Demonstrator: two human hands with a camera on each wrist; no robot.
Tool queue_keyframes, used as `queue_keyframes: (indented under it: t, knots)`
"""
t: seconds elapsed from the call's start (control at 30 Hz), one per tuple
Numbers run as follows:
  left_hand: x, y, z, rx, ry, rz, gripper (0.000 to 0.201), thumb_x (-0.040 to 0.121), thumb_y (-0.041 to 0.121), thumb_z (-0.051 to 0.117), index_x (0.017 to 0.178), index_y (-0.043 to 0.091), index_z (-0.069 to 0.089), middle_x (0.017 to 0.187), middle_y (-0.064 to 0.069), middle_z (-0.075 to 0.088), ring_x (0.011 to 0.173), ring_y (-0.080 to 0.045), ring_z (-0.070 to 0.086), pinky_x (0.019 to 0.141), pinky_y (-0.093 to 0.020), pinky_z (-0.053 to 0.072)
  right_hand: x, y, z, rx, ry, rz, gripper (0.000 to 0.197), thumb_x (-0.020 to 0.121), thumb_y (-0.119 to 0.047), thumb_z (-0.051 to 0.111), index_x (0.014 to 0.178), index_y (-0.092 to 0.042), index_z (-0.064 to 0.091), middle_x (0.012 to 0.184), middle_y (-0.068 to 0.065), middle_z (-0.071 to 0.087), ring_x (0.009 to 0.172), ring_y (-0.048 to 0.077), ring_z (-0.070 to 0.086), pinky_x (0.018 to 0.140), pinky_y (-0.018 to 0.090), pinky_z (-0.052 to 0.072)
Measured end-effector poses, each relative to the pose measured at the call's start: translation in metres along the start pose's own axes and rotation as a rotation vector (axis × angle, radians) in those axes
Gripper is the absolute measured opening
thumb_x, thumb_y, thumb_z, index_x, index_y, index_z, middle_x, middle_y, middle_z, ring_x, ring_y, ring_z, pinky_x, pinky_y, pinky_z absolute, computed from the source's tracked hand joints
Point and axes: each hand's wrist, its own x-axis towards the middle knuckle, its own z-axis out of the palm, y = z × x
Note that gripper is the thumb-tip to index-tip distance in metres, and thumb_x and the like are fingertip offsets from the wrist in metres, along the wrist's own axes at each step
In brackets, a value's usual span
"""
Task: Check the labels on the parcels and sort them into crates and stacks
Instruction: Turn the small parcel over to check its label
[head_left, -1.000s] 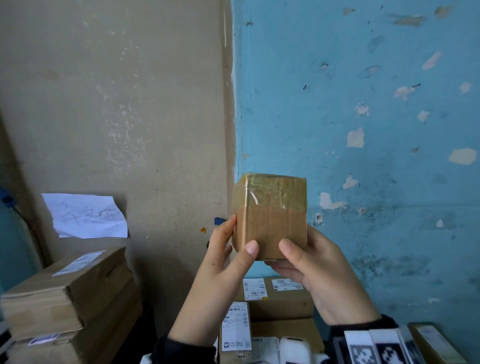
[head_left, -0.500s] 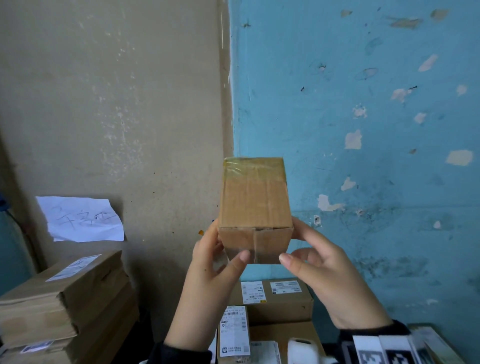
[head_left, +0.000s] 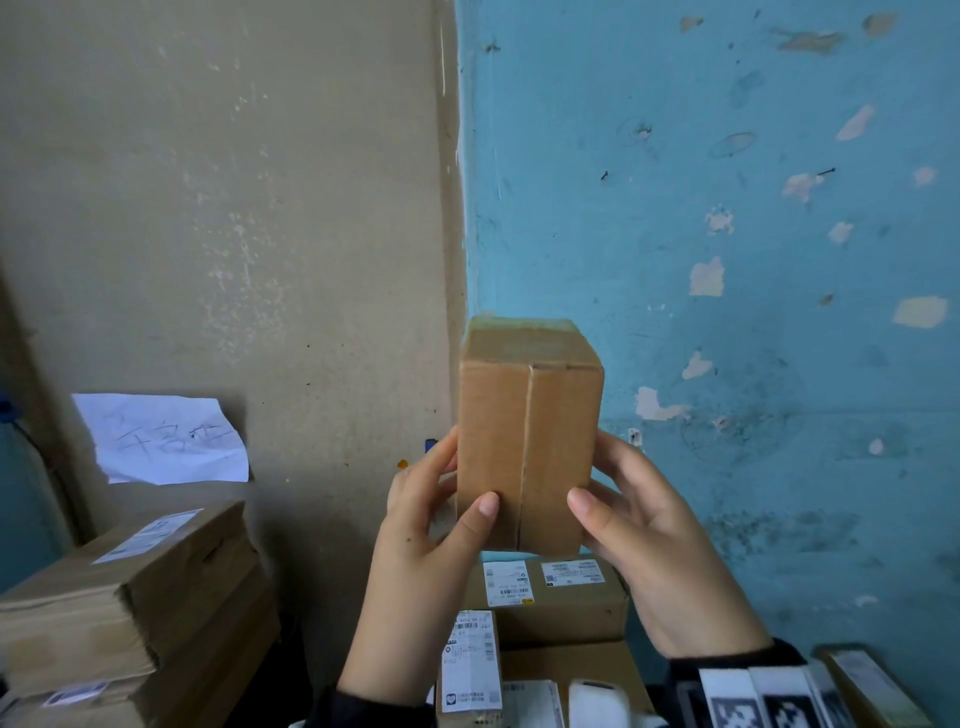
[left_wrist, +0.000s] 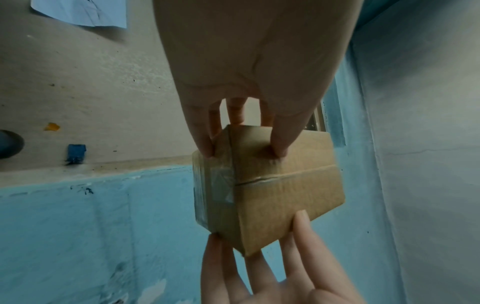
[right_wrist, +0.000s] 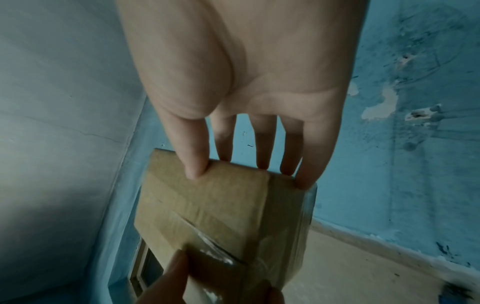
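I hold a small brown cardboard parcel (head_left: 527, 441) up in front of the wall, upright, its seamed plain face toward me. No label shows on that face. My left hand (head_left: 441, 514) grips its left side, thumb on the front and fingers behind. My right hand (head_left: 618, 514) grips the right side the same way. In the left wrist view the parcel (left_wrist: 280, 189) shows a taped end, pinched by my left hand (left_wrist: 244, 144), with the right hand's fingers (left_wrist: 262, 265) below. In the right wrist view the parcel (right_wrist: 215, 205) hangs from my right hand (right_wrist: 249, 170).
Labelled cardboard boxes (head_left: 545, 597) lie stacked below my hands. A stack of flat brown parcels (head_left: 130, 597) sits at lower left under a white handwritten paper (head_left: 161, 441) on the beige wall. Another box (head_left: 872, 680) lies at lower right. A blue wall stands behind.
Both hands have turned the parcel over: the taped face has tipped up and away, and the plain seamed face now stands toward me.
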Motion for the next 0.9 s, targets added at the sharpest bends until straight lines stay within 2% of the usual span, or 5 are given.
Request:
queue_keyframes:
  t: [0.33,0.47,0.63,0.7,0.9]
  knots:
    - [-0.004,0.014,0.004,-0.021,0.028,0.003,0.042,0.067,0.042,0.066,0.109,0.040,0.061,0.116,0.011,0.067,0.110,-0.001,0.062,0.089,-0.025,0.055,-0.002,-0.006,0.002,-0.021,0.057,-0.001,0.046,0.079,-0.031,0.065,0.124,-0.023,0.062,0.122,-0.006,0.068,0.110,0.016,0.067,0.097,0.046,0.052]
    - [-0.005,0.014,0.004,-0.024,0.008,0.033,0.044,0.074,0.056,0.073,0.114,0.041,0.060,0.118,0.011,0.066,0.111,0.000,0.061,0.085,-0.017,0.053,-0.004,-0.008,0.004,-0.050,0.084,-0.002,0.055,0.069,-0.053,0.067,0.119,-0.032,0.065,0.120,-0.010,0.069,0.104,0.013,0.068,0.093,0.044,0.052]
    - [-0.005,0.010,0.004,-0.029,-0.041,0.066,0.059,0.069,0.058,0.069,0.126,0.049,0.053,0.130,0.014,0.060,0.124,-0.004,0.054,0.098,-0.032,0.049,-0.005,-0.016,0.010,-0.055,0.094,0.013,0.024,0.077,-0.063,0.067,0.089,-0.042,0.069,0.094,-0.028,0.070,0.094,-0.010,0.063,0.094,0.032,0.045]
    - [-0.005,0.010,0.005,-0.036,-0.063,0.064,0.061,0.070,0.057,0.069,0.128,0.051,0.051,0.135,0.012,0.056,0.127,-0.006,0.053,0.098,-0.032,0.050,-0.006,-0.017,0.010,-0.077,0.057,-0.002,0.039,0.070,-0.075,0.060,0.080,-0.038,0.069,0.088,-0.017,0.069,0.094,-0.005,0.062,0.095,0.029,0.042]
    - [-0.008,0.013,0.006,-0.118,-0.098,0.054,0.073,0.077,0.049,0.069,0.144,0.040,0.042,0.143,0.006,0.052,0.133,-0.013,0.050,0.110,-0.046,0.041,-0.006,-0.015,0.013,0.066,-0.039,-0.015,0.083,0.061,-0.078,0.069,0.123,-0.024,0.059,0.125,-0.006,0.066,0.123,0.010,0.057,0.102,0.041,0.041]
